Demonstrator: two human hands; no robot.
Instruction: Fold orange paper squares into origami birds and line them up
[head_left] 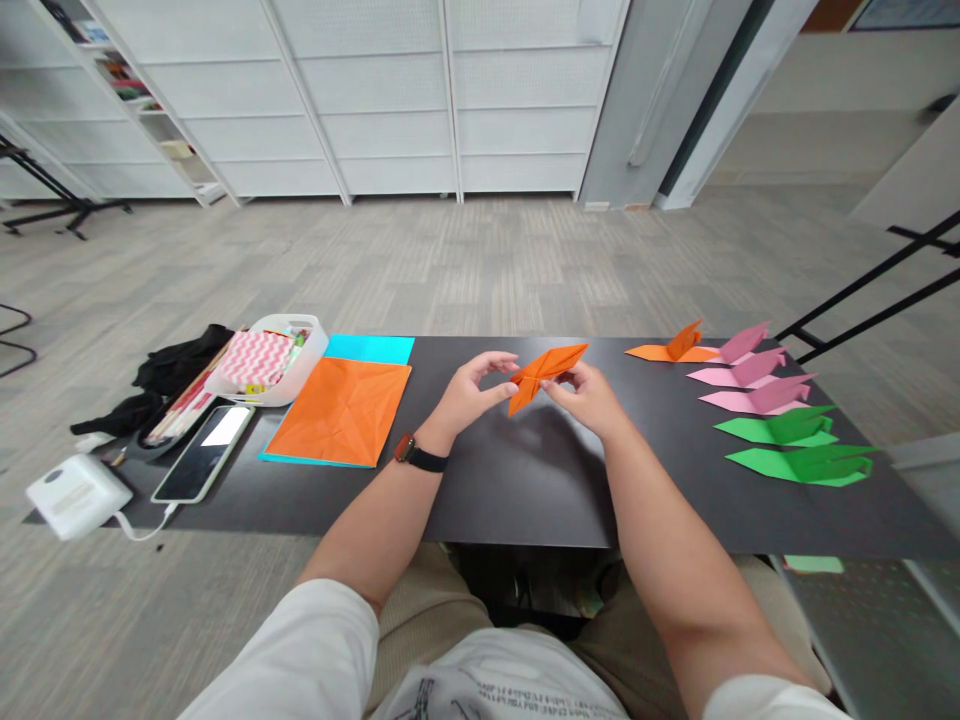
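Observation:
A folded orange paper shape hangs a little above the black table, held between both hands. My left hand pinches its left end with thumb and fingers. Its right side is gripped by my right hand, fingers closed. A black watch sits on my left wrist.
A creased orange sheet lies on blue paper at the left. Further left are a white basket, a phone and a white charger box. Finished folded pieces line the right: orange, pink, green.

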